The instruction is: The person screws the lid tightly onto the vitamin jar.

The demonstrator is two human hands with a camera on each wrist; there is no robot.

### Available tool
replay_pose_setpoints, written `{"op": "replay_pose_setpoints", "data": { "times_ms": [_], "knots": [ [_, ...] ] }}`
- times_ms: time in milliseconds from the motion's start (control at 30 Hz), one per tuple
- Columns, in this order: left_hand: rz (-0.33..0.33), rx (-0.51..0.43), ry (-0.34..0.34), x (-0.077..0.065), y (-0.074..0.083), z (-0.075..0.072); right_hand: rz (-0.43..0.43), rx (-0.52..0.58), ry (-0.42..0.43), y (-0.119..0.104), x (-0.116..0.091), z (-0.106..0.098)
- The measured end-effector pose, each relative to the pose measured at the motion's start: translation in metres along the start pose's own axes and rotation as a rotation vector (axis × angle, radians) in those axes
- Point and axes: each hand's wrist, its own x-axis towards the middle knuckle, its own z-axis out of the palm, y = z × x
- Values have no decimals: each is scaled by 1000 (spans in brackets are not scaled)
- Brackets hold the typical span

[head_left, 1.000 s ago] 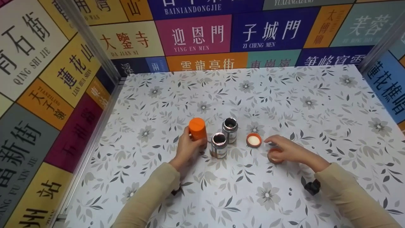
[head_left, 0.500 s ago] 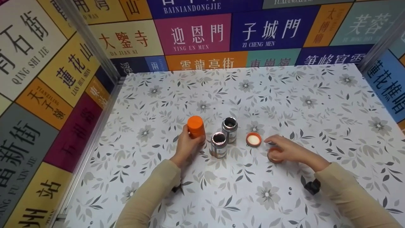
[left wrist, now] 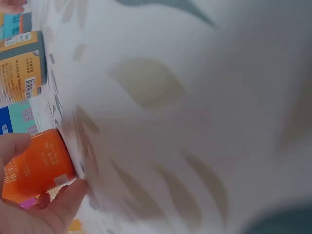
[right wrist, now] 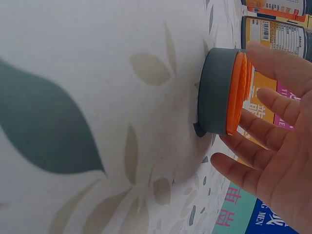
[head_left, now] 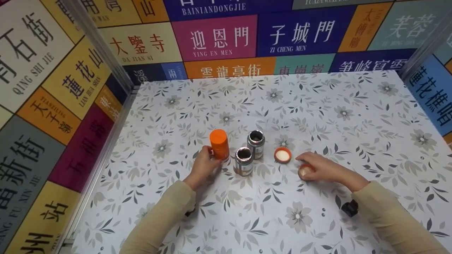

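An orange bottle (head_left: 219, 144) with an orange top stands upright on the table. My left hand (head_left: 203, 165) is loosely around its lower part, thumb and fingers spread on either side in the left wrist view. To its right stand two uncapped grey bottles, a front one (head_left: 243, 163) and a back one (head_left: 255, 145), both with shiny rims. My right hand (head_left: 319, 167) hovers with relaxed fingers beside a grey cap (right wrist: 217, 91) with an orange inner rim, lying inside up. A second cap (head_left: 283, 155), showing a pale inside, lies between that hand and the bottles.
A floral-patterned cloth (head_left: 296, 106) covers the table. Panels with colourful sign lettering (head_left: 220, 37) rise behind it and at both sides. A dark strap piece (head_left: 349, 208) sits at the right wrist.
The orange bottle has shifted slightly left, away from the grey bottles. My left hand's fingers have loosened and drawn down and left from it. My right hand has barely moved.
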Motion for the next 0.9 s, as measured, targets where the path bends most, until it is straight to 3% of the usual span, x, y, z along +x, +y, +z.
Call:
{"op": "replay_pose_setpoints", "data": {
  "times_ms": [133,233,367,467,733,900],
  "knots": [
    [-4,182,-34,-13,4,-3,9,-7,-11,-1,-1,-1],
    [19,202,-99,-24,8,-1,15,-5,-16,-1,-2,-2],
    [85,122,-164,-34,14,7,21,-4,-31,-2,-2,-3],
    [132,62,-171,-37,18,14,22,1,-40,-2,-2,-3],
    [196,-191,-96,-35,28,36,26,-11,-54,1,-3,-4],
    [228,-241,-56,-34,30,50,-17,-29,-71,2,-3,-5]
  ]
}}
